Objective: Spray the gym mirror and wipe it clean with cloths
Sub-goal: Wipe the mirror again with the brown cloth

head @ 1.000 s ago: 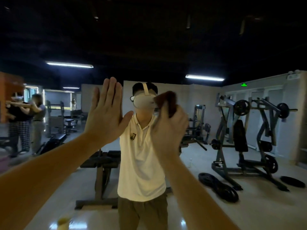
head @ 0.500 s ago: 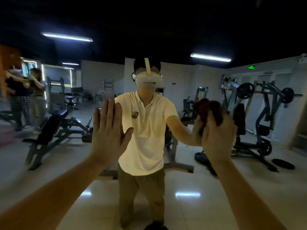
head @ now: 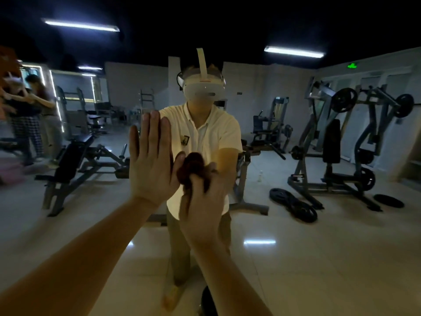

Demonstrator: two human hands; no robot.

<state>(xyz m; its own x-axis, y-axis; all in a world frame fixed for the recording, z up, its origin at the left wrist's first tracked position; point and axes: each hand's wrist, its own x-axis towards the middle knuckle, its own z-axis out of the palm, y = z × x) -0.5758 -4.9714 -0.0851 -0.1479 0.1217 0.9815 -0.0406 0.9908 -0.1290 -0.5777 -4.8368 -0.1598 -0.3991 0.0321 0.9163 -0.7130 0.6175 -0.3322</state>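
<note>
Right hand (head: 202, 201) bunches a dark cloth (head: 191, 167) against the mirror (head: 319, 247) straight ahead, seemingly touching; left hand (head: 152, 160) lies flat just beside it.

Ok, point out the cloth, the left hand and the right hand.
cloth (head: 191, 165), head view, bunched dark top.
left hand (head: 152, 164), head view, back of the flat hand.
right hand (head: 202, 209), head view, back of the hand.

No legible text, green wall sign (head: 352, 65), perhaps exit, shirt emblem (head: 185, 140) unreadable
</note>
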